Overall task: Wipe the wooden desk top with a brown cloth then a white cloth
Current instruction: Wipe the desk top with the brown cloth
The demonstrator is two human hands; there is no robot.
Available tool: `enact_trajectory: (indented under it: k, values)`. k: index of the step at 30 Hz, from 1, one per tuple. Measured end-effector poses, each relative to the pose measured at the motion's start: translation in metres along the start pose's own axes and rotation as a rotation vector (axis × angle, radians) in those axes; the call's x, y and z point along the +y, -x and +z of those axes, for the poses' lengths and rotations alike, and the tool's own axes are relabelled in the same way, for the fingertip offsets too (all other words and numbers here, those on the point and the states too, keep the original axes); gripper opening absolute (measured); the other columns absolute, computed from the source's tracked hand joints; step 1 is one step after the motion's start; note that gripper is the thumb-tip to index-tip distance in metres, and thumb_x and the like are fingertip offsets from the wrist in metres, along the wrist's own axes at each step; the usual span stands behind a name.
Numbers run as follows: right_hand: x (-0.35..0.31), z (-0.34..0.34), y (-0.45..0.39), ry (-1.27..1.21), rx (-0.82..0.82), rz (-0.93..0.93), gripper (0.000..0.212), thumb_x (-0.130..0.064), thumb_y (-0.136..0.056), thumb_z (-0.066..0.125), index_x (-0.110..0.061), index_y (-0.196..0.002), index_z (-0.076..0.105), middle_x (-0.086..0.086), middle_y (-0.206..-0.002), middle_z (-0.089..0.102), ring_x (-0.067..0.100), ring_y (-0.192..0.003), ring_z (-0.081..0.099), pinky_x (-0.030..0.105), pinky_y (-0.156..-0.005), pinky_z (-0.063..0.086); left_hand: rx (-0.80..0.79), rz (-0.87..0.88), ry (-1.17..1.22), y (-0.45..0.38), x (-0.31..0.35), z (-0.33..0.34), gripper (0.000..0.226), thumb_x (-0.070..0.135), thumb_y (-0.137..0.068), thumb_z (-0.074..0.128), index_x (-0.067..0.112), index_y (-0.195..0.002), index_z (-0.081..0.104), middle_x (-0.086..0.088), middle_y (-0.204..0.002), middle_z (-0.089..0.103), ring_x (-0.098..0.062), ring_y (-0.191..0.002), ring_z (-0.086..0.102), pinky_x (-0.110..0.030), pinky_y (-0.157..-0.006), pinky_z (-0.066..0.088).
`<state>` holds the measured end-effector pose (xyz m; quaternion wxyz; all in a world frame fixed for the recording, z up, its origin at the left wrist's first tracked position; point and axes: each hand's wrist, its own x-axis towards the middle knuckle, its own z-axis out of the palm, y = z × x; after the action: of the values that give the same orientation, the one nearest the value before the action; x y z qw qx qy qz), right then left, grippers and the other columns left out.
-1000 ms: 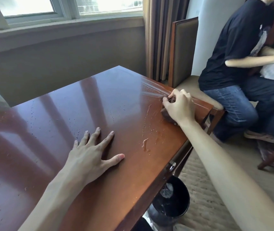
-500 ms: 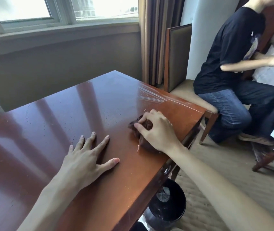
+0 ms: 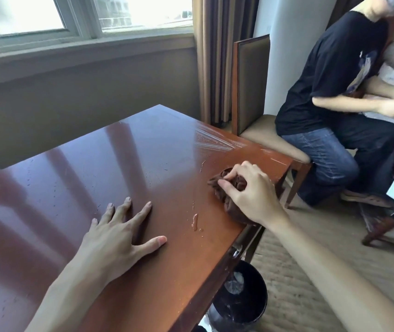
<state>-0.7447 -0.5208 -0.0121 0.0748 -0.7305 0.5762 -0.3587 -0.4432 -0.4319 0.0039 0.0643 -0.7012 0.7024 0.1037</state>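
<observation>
The glossy reddish wooden desk top [image 3: 76,178] fills the left and middle of the head view. My right hand [image 3: 251,192] grips a bunched brown cloth [image 3: 229,204] and presses it on the desk near the right edge. My left hand [image 3: 117,231] lies flat on the desk, fingers spread, to the left of the cloth. A small puddle of liquid [image 3: 194,220] sits between the two hands, with fine droplets scattered around. Wet streaks [image 3: 212,142] shine toward the far right corner. No white cloth is in view.
A person in a dark shirt and jeans [image 3: 335,116] sits on a padded chair [image 3: 251,97] just past the desk's right end. A black waste bin [image 3: 239,298] stands on the carpet under the desk's near right edge. A window and curtain lie behind.
My right hand dragged the brown cloth from the far right corner toward me along the right edge, then shifted slightly back to the right. My left hand stayed flat in place.
</observation>
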Motion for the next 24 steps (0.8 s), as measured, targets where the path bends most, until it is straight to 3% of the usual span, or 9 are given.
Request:
enact_trajectory:
  k: [3,7,9,11,12,14,18,21,24]
  values:
    - [0.025,-0.001,-0.032,0.075,0.088,-0.011,0.025,-0.051,-0.087,0.068,-0.027,-0.082,0.065,-0.010,-0.085,0.060,0.019,-0.089,0.059,0.034,-0.073,0.045,-0.012,-0.002,0.027,-0.002,0.001,-0.002,0.100,0.098,-0.063,0.013,0.059,-0.153,-0.003,0.007,-0.169,-0.005,-0.024,-0.156,-0.004,-0.048,-0.125,0.012]
    - [0.016,0.012,-0.060,0.154,0.246,0.243,0.022,-0.044,-0.091,0.063,-0.022,-0.087,0.064,0.003,-0.095,0.062,0.032,-0.100,0.058,0.035,-0.075,0.044,0.027,0.019,0.103,-0.005,0.006,-0.007,0.097,0.093,-0.070,0.027,0.050,-0.157,0.016,0.006,-0.168,0.009,-0.021,-0.156,0.003,-0.049,-0.122,0.018]
    - [-0.010,0.017,-0.024,0.120,0.212,0.150,0.021,-0.045,-0.090,0.063,-0.024,-0.085,0.063,0.000,-0.093,0.060,0.027,-0.097,0.056,0.036,-0.075,0.044,0.096,0.088,0.153,-0.009,0.018,-0.010,0.089,0.088,-0.076,0.036,0.047,-0.155,0.027,0.013,-0.167,0.014,-0.012,-0.155,0.002,-0.046,-0.121,0.020]
    - [-0.030,0.010,0.021,-0.052,0.052,0.013,0.023,-0.049,-0.089,0.065,-0.027,-0.085,0.063,-0.009,-0.090,0.058,0.018,-0.094,0.056,0.035,-0.075,0.045,0.147,0.147,0.223,-0.019,0.029,-0.010,0.088,0.088,-0.075,0.038,0.049,-0.153,0.030,0.020,-0.165,0.016,-0.004,-0.154,0.003,-0.044,-0.120,0.025]
    - [-0.028,0.006,0.031,-0.092,0.000,-0.038,0.023,-0.051,-0.088,0.065,-0.028,-0.086,0.065,-0.012,-0.089,0.058,0.015,-0.094,0.057,0.036,-0.076,0.046,0.148,0.157,0.257,-0.025,0.034,-0.011,0.090,0.090,-0.073,0.036,0.049,-0.153,0.030,0.021,-0.165,0.017,-0.003,-0.153,0.005,-0.044,-0.119,0.028]
    - [-0.005,-0.001,0.014,-0.008,0.063,-0.102,0.025,-0.052,-0.088,0.066,-0.027,-0.085,0.067,-0.012,-0.087,0.061,0.014,-0.091,0.059,0.038,-0.078,0.049,0.101,0.157,0.252,-0.035,0.039,-0.010,0.090,0.091,-0.074,0.035,0.050,-0.154,0.026,0.020,-0.166,0.014,-0.006,-0.154,0.006,-0.046,-0.119,0.028]
    - [0.043,-0.007,-0.059,0.116,0.257,0.188,0.026,-0.048,-0.091,0.064,-0.024,-0.085,0.067,0.000,-0.091,0.063,0.028,-0.094,0.062,0.034,-0.072,0.047,0.037,0.145,0.147,-0.040,0.044,-0.011,0.085,0.085,-0.081,0.036,0.049,-0.156,0.021,0.014,-0.168,0.008,-0.011,-0.155,0.003,-0.042,-0.123,0.020]
    - [0.025,0.000,-0.046,0.186,0.297,0.238,0.023,-0.044,-0.093,0.061,-0.021,-0.086,0.063,0.002,-0.094,0.061,0.031,-0.098,0.057,0.036,-0.072,0.049,0.021,0.139,0.121,-0.039,0.045,-0.010,0.084,0.084,-0.083,0.034,0.048,-0.157,0.017,0.011,-0.169,0.006,-0.013,-0.155,0.002,-0.042,-0.124,0.018]
    - [-0.009,0.004,0.007,0.054,0.192,0.132,0.019,-0.045,-0.091,0.066,-0.027,-0.085,0.064,-0.008,-0.090,0.057,0.016,-0.093,0.052,0.033,-0.067,0.046,0.028,0.139,0.095,-0.038,0.044,-0.008,0.083,0.084,-0.084,0.031,0.049,-0.157,0.013,0.012,-0.169,0.002,-0.013,-0.155,-0.001,-0.040,-0.123,0.016]
